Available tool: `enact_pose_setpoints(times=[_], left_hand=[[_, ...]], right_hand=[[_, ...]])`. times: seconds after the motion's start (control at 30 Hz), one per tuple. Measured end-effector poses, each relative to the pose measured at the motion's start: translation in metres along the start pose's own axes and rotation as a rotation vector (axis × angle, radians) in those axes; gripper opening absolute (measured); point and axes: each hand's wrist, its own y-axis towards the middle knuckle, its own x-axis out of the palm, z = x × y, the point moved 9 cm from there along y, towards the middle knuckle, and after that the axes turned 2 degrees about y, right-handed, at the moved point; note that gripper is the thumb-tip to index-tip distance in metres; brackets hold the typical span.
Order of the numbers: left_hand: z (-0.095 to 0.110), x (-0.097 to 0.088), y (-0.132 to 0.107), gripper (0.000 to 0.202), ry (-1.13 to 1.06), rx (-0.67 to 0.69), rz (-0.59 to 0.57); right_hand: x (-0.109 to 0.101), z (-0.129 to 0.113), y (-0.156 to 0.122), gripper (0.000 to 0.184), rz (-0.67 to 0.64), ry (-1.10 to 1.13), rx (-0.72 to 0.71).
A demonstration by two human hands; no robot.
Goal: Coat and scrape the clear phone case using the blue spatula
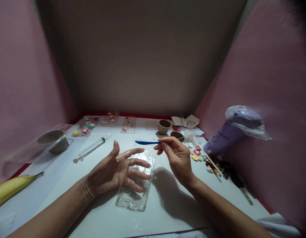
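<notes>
My right hand (176,157) pinches a slim blue plastic modelling tool (146,142), its pointed end turned left. Palm up with fingers spread, my left hand (120,172) holds nothing. It is over a clear phone case (133,201), whose surface looks coated with a glossy, lumpy transparent layer; the fingers cover its middle. Whether they touch the case I cannot tell. Between the two hands, the tool is above the far end of the case.
A syringe (90,149), a banana (15,186) and a clear tub (41,145) lie left. Decorated cases (128,125) and a small cup (164,127) are at the back. Right are charms (197,153), a wooden stick (208,157), a brush (243,190) and a purple bottle (223,137).
</notes>
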Motion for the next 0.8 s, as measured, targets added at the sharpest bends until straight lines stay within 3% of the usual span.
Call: enact_pose_setpoints(times=[0.4, 0.8], left_hand=[[0.001, 0.001, 0.0, 0.088, -0.035, 0.006, -0.035], [0.004, -0.002, 0.0, 0.089, -0.075, 0.02, -0.029]], right_hand=[[-0.009, -0.003, 0.003, 0.009, 0.092, 0.05, -0.022], [-0.007, 0.0, -0.008, 0.01, 0.026, 0.015, 0.007]])
